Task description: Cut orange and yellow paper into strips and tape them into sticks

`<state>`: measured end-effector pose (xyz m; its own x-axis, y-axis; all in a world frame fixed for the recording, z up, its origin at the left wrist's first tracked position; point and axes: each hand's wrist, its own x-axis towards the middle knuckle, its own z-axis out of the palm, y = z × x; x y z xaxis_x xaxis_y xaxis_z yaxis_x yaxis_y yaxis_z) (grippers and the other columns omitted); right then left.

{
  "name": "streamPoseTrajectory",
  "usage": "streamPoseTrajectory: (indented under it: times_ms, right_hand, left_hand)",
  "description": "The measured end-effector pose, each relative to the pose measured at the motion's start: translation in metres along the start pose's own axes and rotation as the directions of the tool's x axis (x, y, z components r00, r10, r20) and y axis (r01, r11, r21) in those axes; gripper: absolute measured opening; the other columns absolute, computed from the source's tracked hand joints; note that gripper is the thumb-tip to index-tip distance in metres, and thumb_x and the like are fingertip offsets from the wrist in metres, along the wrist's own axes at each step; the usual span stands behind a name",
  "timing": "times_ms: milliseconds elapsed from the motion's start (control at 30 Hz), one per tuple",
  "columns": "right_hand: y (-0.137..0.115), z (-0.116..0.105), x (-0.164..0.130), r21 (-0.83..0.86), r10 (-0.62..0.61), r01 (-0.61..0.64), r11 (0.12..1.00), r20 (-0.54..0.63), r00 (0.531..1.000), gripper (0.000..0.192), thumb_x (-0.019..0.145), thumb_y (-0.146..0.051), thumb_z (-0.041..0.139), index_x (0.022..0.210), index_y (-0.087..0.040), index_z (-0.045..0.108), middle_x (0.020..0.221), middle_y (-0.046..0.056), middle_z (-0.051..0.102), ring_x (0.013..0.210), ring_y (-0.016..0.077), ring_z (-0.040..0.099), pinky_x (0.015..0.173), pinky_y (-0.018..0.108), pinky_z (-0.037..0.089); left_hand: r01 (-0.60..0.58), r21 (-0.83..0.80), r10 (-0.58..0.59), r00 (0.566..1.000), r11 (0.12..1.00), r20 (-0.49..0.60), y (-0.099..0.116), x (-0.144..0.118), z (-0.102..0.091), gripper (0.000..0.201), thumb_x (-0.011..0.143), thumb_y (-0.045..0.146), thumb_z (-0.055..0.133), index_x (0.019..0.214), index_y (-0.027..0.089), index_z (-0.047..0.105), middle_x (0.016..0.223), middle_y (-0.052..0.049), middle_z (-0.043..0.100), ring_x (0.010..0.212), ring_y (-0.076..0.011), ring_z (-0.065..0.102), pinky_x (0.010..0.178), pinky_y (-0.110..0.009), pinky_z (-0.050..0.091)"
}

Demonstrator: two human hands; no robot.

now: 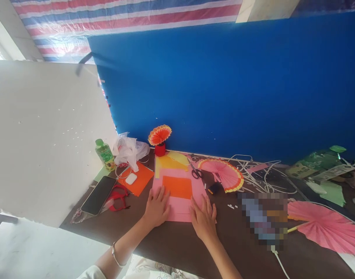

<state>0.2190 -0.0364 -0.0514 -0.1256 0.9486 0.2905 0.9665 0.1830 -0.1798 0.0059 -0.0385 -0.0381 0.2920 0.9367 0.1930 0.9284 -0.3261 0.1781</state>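
Observation:
My left hand (157, 207) lies flat with its fingers spread on the left side of a pink paper sheet (177, 209). On the sheet's right side rests my right hand (204, 217), its fingers also apart. Between them, an orange paper rectangle (177, 187) sits on the pink sheet, its left edge near my left fingertips. Yellow paper (171, 162) lies along the far end of the pink sheet. Black-handled scissors (196, 173) are just beyond my right hand, beside a pink folded paper fan (222, 174) with a yellow and orange rim.
Left on the brown table (224, 240) are a phone (98, 195), a green-capped bottle (105, 155), orange sheets (141, 179) and a white earbud case (131, 178). A small orange fan (160, 135) stands at the back. White cables (264, 180) and another pink fan (325, 224) lie right.

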Motion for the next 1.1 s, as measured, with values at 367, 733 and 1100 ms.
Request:
streamPoseTrajectory:
  times_ms: [367,733,1100]
  right_hand:
    - [0.006,0.01,0.0,0.011,0.006,-0.006,1.0,0.019,1.0,0.041,0.085,-0.038,0.033,0.121,-0.027,0.05,0.138,0.01,0.031,0.131,0.0281,0.017,0.101,0.054,0.017]
    - [0.006,0.008,-0.001,0.02,0.0,0.0,1.0,0.005,1.0,0.042,0.085,-0.037,0.033,0.12,-0.025,0.051,0.136,0.011,0.033,0.129,0.0287,0.019,0.1,0.053,0.019]
    - [0.01,0.009,0.0,-0.018,-0.062,0.062,0.998,-0.037,0.997,0.039,0.085,-0.037,0.035,0.118,-0.024,0.053,0.132,0.012,0.038,0.124,0.0284,0.03,0.098,0.049,0.027]
  left_hand:
    - [0.279,0.079,-0.263,0.949,0.957,-0.173,-0.018,0.0,0.003,0.055,0.084,0.029,0.03,0.132,0.001,0.03,0.136,-0.023,0.033,0.127,-0.0331,0.029,0.099,-0.051,0.026]
    - [-0.113,0.085,0.116,0.993,0.99,-0.035,-0.014,0.012,-0.007,0.035,0.083,0.015,0.038,0.115,0.018,0.053,0.125,-0.009,0.049,0.122,-0.0262,0.037,0.101,-0.045,0.029]
    - [-0.465,0.101,0.451,0.882,0.88,0.136,-0.013,0.059,0.004,0.021,0.083,0.006,0.039,0.087,0.013,0.058,0.085,-0.01,0.058,0.082,-0.0203,0.055,0.065,-0.031,0.043]
